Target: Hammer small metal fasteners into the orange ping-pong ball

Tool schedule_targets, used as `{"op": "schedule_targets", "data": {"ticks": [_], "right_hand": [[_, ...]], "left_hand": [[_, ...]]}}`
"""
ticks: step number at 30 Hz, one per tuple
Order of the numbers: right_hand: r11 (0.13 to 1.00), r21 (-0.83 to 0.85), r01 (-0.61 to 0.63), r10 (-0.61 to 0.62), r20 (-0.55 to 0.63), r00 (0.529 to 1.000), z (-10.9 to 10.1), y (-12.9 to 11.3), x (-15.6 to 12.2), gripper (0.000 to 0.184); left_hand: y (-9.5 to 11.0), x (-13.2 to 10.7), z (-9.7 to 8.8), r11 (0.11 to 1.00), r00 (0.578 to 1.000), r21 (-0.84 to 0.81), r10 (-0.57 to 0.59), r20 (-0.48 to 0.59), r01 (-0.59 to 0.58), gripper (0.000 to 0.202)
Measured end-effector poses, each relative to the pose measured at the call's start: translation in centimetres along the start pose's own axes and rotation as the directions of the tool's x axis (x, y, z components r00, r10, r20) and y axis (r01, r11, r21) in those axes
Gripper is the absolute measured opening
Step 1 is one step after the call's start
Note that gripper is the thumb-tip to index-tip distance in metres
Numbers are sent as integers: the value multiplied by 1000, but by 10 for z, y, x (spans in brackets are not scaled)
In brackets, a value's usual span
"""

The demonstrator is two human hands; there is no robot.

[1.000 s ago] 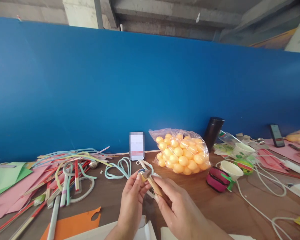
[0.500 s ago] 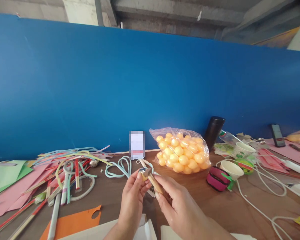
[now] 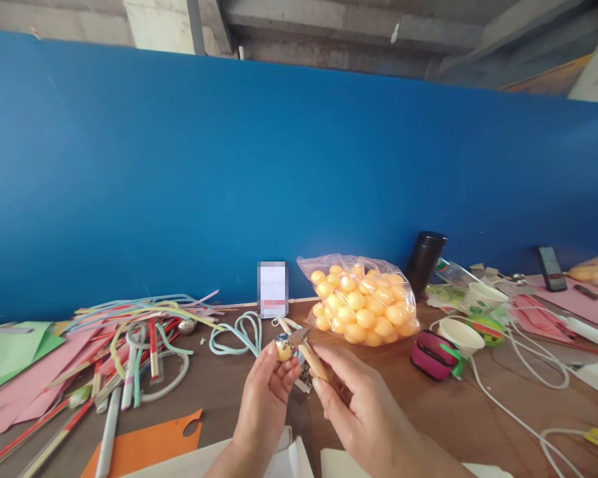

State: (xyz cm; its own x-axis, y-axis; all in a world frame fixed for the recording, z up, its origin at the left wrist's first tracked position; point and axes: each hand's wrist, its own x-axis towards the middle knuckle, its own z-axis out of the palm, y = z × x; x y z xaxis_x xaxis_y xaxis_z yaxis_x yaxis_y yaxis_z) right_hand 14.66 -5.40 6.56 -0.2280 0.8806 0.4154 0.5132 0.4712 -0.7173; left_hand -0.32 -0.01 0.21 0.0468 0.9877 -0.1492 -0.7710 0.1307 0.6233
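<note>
In the head view, my left hand [image 3: 262, 401] pinches a small yellowish ball [image 3: 284, 350] whose upper side is dark and silvery. My right hand [image 3: 361, 401] grips the wooden handle of a small palette knife [image 3: 315, 360]. Its pointed metal blade lies close against the right side of the ball; whether it touches cannot be made out. A dark patterned thing [image 3: 306, 377] shows partly between the hands, and its kind is unclear. Behind the hands, a light blue cord [image 3: 236, 337] lies looped on the table.
A clear bag of orange balls [image 3: 361, 305] lies behind my hands. At the right are a magenta pouch [image 3: 433, 355], paper cups [image 3: 461, 337], a black flask [image 3: 427, 265] and white cables. Left lie straws and coloured strips [image 3: 144, 332], a silvery ball [image 3: 187, 326] and orange paper [image 3: 144, 445].
The knife blade has shifted a little up and right relative to the ball. My left fingers have loosened slightly, so more of the ball's yellow side shows.
</note>
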Motion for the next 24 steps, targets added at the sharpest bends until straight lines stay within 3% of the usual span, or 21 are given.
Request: {"op": "schedule_targets", "data": {"ticks": [13, 24], "right_hand": [[999, -19, 38, -38, 39, 999, 5, 3, -1, 43], [998, -42, 47, -45, 37, 998, 7, 8, -1, 42]], "left_hand": [[-2, -2, 1, 998, 996, 31, 55, 73, -57, 20], [-3, -2, 0, 998, 997, 24, 55, 48, -56, 22]]}}
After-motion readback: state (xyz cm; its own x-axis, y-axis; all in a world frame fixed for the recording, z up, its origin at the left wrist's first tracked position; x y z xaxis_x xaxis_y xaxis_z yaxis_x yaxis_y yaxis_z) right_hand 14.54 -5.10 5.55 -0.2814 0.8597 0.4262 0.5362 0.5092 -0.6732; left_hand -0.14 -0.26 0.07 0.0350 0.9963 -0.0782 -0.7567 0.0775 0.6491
